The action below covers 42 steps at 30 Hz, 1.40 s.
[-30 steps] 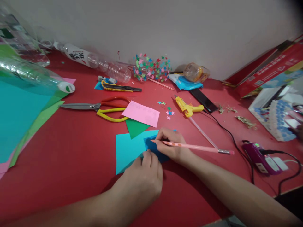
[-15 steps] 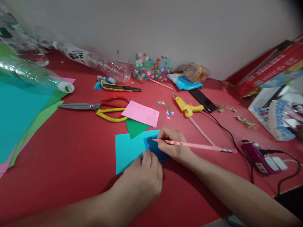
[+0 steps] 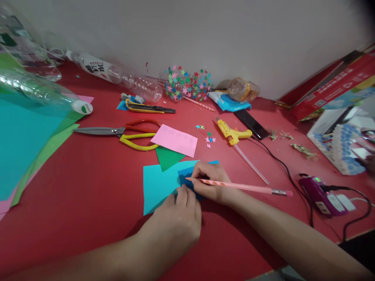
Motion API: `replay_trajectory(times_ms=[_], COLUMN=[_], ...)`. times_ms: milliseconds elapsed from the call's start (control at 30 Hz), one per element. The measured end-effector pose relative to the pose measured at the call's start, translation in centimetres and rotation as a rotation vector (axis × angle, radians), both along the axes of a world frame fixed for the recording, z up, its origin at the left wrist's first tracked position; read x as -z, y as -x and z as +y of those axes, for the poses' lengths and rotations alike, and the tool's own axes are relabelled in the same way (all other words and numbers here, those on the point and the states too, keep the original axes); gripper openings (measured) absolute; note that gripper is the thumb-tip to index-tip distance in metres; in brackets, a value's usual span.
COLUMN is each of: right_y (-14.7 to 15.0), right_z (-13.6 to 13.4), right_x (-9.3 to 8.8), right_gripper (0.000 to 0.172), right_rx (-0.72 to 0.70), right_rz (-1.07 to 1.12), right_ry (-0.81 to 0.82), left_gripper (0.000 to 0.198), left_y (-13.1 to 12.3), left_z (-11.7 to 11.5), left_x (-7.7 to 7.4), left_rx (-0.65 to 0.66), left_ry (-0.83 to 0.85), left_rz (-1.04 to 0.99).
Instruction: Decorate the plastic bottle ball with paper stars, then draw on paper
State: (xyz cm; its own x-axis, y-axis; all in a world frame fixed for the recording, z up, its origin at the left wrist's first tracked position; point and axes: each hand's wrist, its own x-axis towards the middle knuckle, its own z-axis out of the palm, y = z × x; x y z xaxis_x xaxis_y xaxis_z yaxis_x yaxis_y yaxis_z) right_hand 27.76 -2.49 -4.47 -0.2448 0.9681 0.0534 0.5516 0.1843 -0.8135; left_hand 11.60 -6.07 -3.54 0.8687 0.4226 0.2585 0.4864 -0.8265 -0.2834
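Note:
My right hand [image 3: 212,181] is closed around a pink pencil [image 3: 243,186] with a silver band and pink eraser end. Its tip is over a dark blue piece of paper [image 3: 182,176], which lies on a larger light blue sheet [image 3: 155,187]. With fingers bent together, my left hand [image 3: 180,218] presses the dark blue paper down; its thumb is hidden. Just beyond the sheets are a pink paper [image 3: 175,141] with faint star outlines and a green paper [image 3: 168,158]. Large scissors [image 3: 117,134] with red and yellow handles lie partly under the pink paper.
A yellow glue gun [image 3: 233,132], a black phone [image 3: 252,124] and small paper stars [image 3: 209,138] lie beyond my right hand. A yellow cutter [image 3: 149,108] and plastic bottles [image 3: 137,84] line the back. At right are a purple power strip [image 3: 322,195], cables and another person's hand [image 3: 369,162].
My right hand has shifted slightly left, and the pencil tip is now a little lower and further left over the dark blue paper. The left hand stays in place.

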Motion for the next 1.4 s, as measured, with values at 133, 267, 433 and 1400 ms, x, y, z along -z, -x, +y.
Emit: replay_trajectory(times_ms=[133, 267, 433, 1400], right_y=[-0.2, -0.3, -0.3, -0.8], right_z=[0.0, 0.0, 0.0, 0.7], right_x=[-0.2, -0.3, -0.2, -1.0], right_gripper=[0.018, 0.016, 0.015, 0.012], right_rx=[-0.063, -0.121, -0.136, 0.090], right_rz=[-0.014, 0.000, 0.002, 0.370], right_ry=[-0.019, -0.026, -0.035, 0.209], left_gripper=[0.030, 0.029, 0.029, 0.025], left_y=[0.0, -0.1, 0.0, 0.0], left_z=[0.0, 0.0, 0.0, 0.0], left_x=[-0.1, -0.1, 0.0, -0.9], left_rx=[-0.004, -0.006, -0.007, -0.051], left_ry=[-0.006, -0.002, -0.008, 0.072], left_rz=[-0.006, -0.012, -0.013, 0.006])
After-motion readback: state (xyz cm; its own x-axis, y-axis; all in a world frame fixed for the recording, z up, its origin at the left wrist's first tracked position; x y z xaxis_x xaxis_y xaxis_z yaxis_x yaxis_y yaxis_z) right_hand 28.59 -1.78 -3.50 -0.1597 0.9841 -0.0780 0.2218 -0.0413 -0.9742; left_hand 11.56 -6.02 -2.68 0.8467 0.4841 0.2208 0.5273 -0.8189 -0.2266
